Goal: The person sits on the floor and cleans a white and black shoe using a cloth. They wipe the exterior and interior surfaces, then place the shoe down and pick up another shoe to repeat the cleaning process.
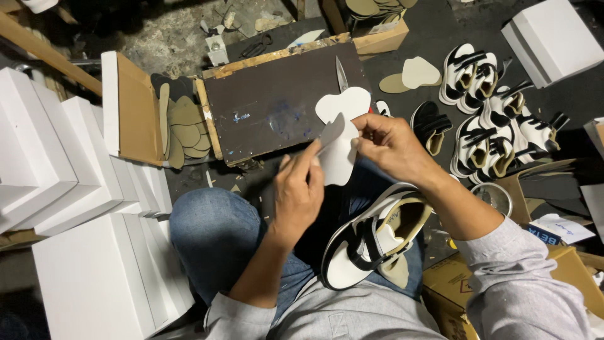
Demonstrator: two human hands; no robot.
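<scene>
Insole [340, 145] pinched, R hand [393, 148]; L hand [299, 192] grips blade [331, 132] | shoe [371, 242] on lap; board [283, 104] ahead

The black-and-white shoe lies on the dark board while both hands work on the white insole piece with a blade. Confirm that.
Not quite. The black-and-white shoe rests on the person's lap, not on the dark board. The rest holds: in the head view, the right hand holds the white insole piece while the left hand puts a grey blade to it.
</scene>
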